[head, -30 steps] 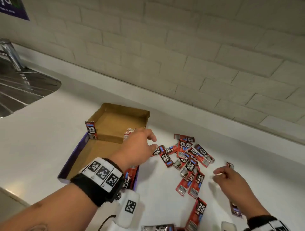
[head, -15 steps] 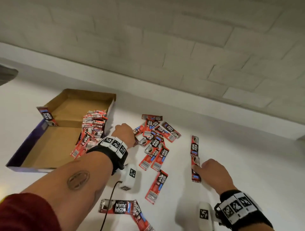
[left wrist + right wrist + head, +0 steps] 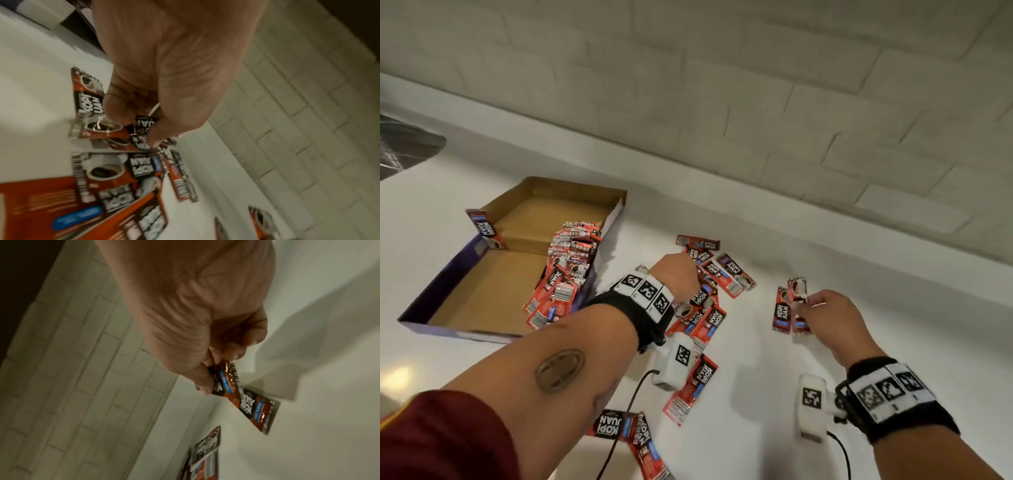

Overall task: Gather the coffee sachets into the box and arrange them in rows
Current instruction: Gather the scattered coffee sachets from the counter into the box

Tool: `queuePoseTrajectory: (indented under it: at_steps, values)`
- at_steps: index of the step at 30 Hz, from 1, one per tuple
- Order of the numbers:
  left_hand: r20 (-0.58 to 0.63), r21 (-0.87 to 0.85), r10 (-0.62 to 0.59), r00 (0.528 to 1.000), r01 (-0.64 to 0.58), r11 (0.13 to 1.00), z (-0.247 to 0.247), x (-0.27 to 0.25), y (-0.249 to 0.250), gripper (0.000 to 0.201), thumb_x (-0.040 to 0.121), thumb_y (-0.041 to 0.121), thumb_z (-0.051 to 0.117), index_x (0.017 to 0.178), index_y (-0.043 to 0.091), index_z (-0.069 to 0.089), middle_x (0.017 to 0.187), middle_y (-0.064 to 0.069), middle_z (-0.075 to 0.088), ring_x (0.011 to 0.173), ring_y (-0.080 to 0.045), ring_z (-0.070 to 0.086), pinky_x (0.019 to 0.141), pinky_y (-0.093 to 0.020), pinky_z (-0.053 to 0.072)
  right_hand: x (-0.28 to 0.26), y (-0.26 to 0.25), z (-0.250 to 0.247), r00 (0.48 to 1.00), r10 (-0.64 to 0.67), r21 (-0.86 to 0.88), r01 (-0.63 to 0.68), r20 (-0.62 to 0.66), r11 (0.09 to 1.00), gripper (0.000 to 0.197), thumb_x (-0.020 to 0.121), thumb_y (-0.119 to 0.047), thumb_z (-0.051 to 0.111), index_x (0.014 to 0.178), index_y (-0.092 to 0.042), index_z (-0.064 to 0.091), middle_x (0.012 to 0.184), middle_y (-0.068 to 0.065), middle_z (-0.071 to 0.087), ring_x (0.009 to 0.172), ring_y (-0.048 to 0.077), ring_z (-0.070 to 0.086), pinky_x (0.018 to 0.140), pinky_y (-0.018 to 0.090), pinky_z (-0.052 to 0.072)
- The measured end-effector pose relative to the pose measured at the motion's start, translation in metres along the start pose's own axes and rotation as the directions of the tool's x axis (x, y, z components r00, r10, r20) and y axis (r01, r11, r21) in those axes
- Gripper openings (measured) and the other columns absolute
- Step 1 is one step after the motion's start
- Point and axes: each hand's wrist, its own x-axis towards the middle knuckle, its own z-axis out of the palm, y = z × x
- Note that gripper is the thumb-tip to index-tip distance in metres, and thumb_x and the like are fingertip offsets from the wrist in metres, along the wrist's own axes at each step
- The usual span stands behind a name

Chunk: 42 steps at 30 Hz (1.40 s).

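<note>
head view: white counter (image 3: 808,359) under a pale brick wall (image 3: 756,85). open cardboard box (image 3: 482,294) at centre left of the frame, a packed row of red sachets (image 3: 565,270) standing along its right side, one sachet (image 3: 484,229) leaning on its left wall. loose pile (image 3: 717,274) of sachets at frame centre on the counter, more strays at bottom centre (image 3: 616,425). left hand (image 3: 676,277) is down on the pile, fingers curled under, hidden from this angle. right hand (image 3: 828,317) at centre right pinches an upright sachet (image 3: 797,291) by thumb and fingertips; another sachet (image 3: 781,310) lies just left of it on the counter. both wrists wear black bands with marker tags. dark sink edge (image 3: 407,147) at far left.

left wrist view: left hand (image 3: 164,73) fills the top, thumb and fingers (image 3: 115,104) curled in a narrow pinch on a sachet (image 3: 141,128) in the pile, other sachets overlapped below it toward lower left of the frame. blurry. brick wall (image 3: 298,129) on the right.

right wrist view: right hand (image 3: 195,313) at top, thumb (image 3: 202,381) and fingertips closed on the end of one sachet (image 3: 224,382), lifted off the counter; whether it touches the second sachet (image 3: 257,408) just below it cannot be told. two more sachets (image 3: 207,449) at bottom centre. brick wall (image 3: 72,369) on the left.
</note>
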Motion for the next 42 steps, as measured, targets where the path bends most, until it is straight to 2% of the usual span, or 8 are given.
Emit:
queuePoseTrajectory:
  at_steps: [4,11,14,17,21,28,33,42]
  values:
    - [-0.044,0.162,-0.054,0.998,0.061,0.985,0.018,0.001,0.001,0.027,0.094,0.016,0.059,0.119,0.008,0.058,0.111,-0.007,0.067,0.100,-0.022,0.067,0.078,-0.031,0.054,0.027,-0.002,0.022,0.997,0.020,-0.255,0.000,0.076,0.967,0.042,0.089,-0.044,0.069,0.066,-0.012,0.056,0.061,0.000,0.060,0.059,0.016,0.060,0.051,0.028,0.035]
    - [-0.002,0.076,-0.061,0.998,0.061,0.995,0.023,-0.007,-0.016,0.043,0.091,0.008,0.058,0.131,0.001,0.044,0.117,-0.016,0.065,0.106,-0.031,0.065,0.086,-0.038,0.056,0.036,0.009,0.045,0.996,0.039,-0.306,-0.013,0.080,0.952,0.027,0.084,-0.028,0.076,0.088,-0.016,0.053,0.087,0.004,0.065,0.070,0.013,0.059,0.050,0.027,0.039]
    - [0.017,0.039,-0.078,0.997,0.077,0.996,0.021,-0.016,-0.019,0.034,0.090,0.011,0.062,0.121,0.003,0.053,0.109,-0.012,0.067,0.098,-0.028,0.067,0.083,-0.040,0.058,0.035,0.009,0.045,0.989,0.105,-0.155,-0.088,0.101,0.984,0.038,0.078,-0.020,0.080,0.102,-0.008,0.053,0.089,0.007,0.065,0.078,0.023,0.068,0.055,0.029,0.056]
    - [0.051,0.057,-0.027,0.998,0.024,0.998,0.019,-0.023,-0.025,0.009,0.090,0.012,0.060,0.096,0.007,0.061,0.091,-0.005,0.066,0.085,-0.022,0.066,0.068,-0.029,0.053,0.026,0.008,0.046,0.977,0.110,-0.195,-0.074,0.180,0.978,0.018,0.083,-0.016,0.076,0.080,-0.003,0.064,0.067,0.006,0.066,0.053,0.016,0.064,0.037,0.014,0.041]
    - [0.026,0.094,0.051,0.998,-0.053,0.994,0.026,-0.024,-0.037,0.008,0.088,0.015,0.064,0.091,0.008,0.061,0.083,-0.002,0.062,0.074,-0.017,0.060,0.063,-0.025,0.047,0.000,-0.002,0.047,0.961,-0.039,-0.181,0.091,0.273,0.979,0.014,0.081,-0.022,0.078,0.079,-0.010,0.071,0.069,0.003,0.071,0.065,0.020,0.069,0.059,0.028,0.051]
    - [0.007,0.112,0.124,0.992,-0.124,0.986,0.032,-0.021,-0.046,0.028,0.083,0.015,0.064,0.110,0.013,0.059,0.104,-0.006,0.068,0.095,-0.026,0.066,0.084,-0.039,0.057,-0.082,-0.033,0.067,0.686,-0.394,-0.338,0.677,0.612,0.654,0.028,0.077,-0.036,0.080,0.079,-0.024,0.054,0.101,-0.010,0.059,0.096,0.018,0.054,0.081,0.036,0.047]
    - [0.080,0.146,0.069,0.994,-0.080,0.986,0.024,-0.021,-0.047,0.009,0.086,0.018,0.058,0.091,0.014,0.063,0.089,-0.003,0.068,0.077,-0.018,0.065,0.069,-0.030,0.054,-0.109,-0.040,0.085,0.542,-0.503,-0.349,0.833,0.673,0.429,0.007,0.087,-0.021,0.067,0.088,-0.023,0.060,0.107,-0.002,0.064,0.105,0.022,0.053,0.081,0.040,0.042]
    - [0.195,0.090,0.185,0.963,-0.205,0.975,0.004,-0.032,-0.012,0.018,0.087,0.029,0.068,0.081,0.013,0.064,0.079,0.000,0.066,0.066,-0.012,0.061,0.060,-0.024,0.046,-0.112,-0.032,0.071,0.687,-0.311,-0.371,0.653,0.656,0.661,0.032,0.090,-0.011,0.062,0.120,-0.018,0.055,0.117,0.005,0.063,0.103,0.028,0.057,0.081,0.034,0.036]
